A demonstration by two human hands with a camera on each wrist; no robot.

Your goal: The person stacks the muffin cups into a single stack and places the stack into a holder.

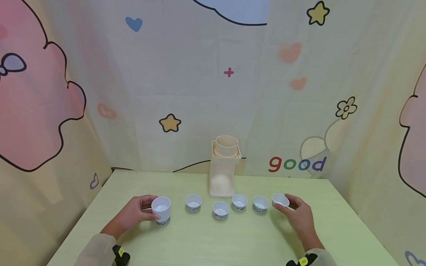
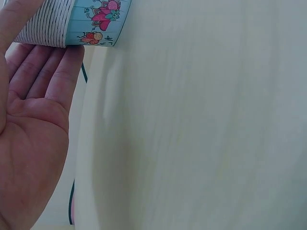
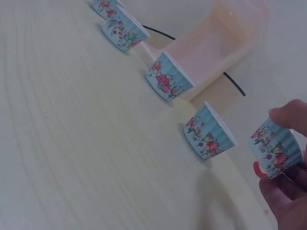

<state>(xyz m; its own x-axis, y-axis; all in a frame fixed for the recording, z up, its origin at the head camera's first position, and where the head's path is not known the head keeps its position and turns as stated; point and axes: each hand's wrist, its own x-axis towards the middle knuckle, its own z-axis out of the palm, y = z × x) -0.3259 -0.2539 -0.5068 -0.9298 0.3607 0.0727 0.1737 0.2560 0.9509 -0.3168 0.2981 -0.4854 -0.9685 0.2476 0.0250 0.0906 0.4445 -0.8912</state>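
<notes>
My left hand (image 1: 138, 211) grips a stack of nested paper cups (image 1: 161, 208), thumb on the near side, fingers behind. In the left wrist view the stack (image 2: 91, 21) shows many close white rims and a light blue, fruit-printed outer cup. My right hand (image 1: 301, 217) pinches a single small paper cup (image 1: 280, 200) between thumb and fingers. That cup (image 3: 276, 149) appears tilted and raised off the table in the right wrist view. Between the hands stand several like cups, among them a left one (image 1: 193, 203), a nearer one (image 1: 221, 210) and a right one (image 1: 260, 204).
Behind the cups stands a tall beige plastic holder (image 1: 222, 181) with a round tube (image 1: 227, 147) in its top. The pale green table (image 1: 193, 244) ends at a printed cloth backdrop (image 1: 199, 74), with cloth on both sides too.
</notes>
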